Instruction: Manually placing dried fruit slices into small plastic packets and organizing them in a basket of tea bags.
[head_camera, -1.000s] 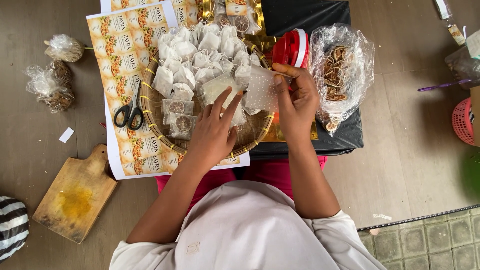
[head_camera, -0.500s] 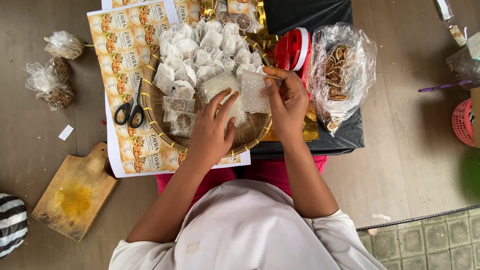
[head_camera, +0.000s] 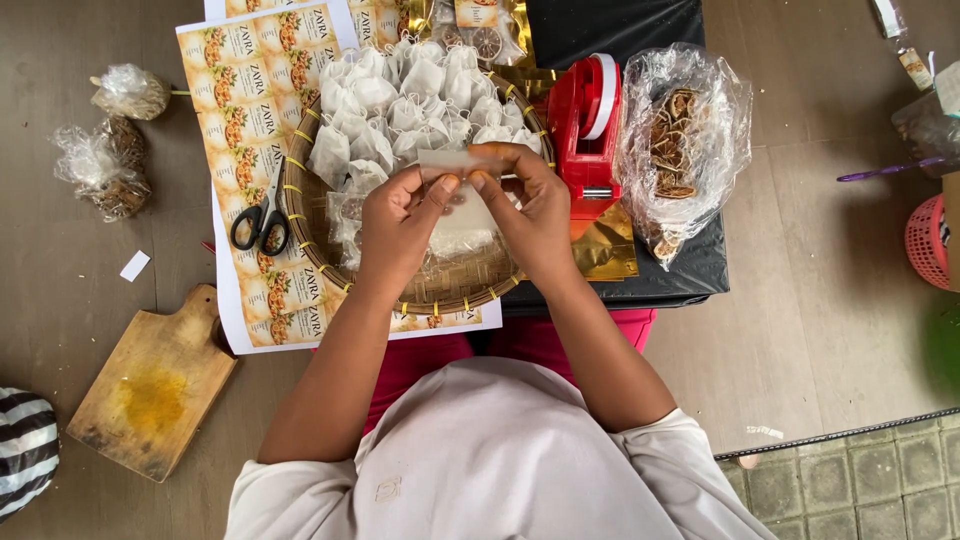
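Both hands pinch a small translucent white pouch above a round woven bamboo tray.

The left hand (head_camera: 400, 225) and right hand (head_camera: 530, 205) hold the small translucent white pouch (head_camera: 455, 160) by its top edge, fingertips clamped on it from either side, over the round woven bamboo tray (head_camera: 470, 290) heaped with small white filter sachets (head_camera: 400, 100). A red tape dispenser (head_camera: 585, 125) stands just right of the tray; black-handled scissors (head_camera: 260, 220) lie on the printed label sheet (head_camera: 245, 110) at left.
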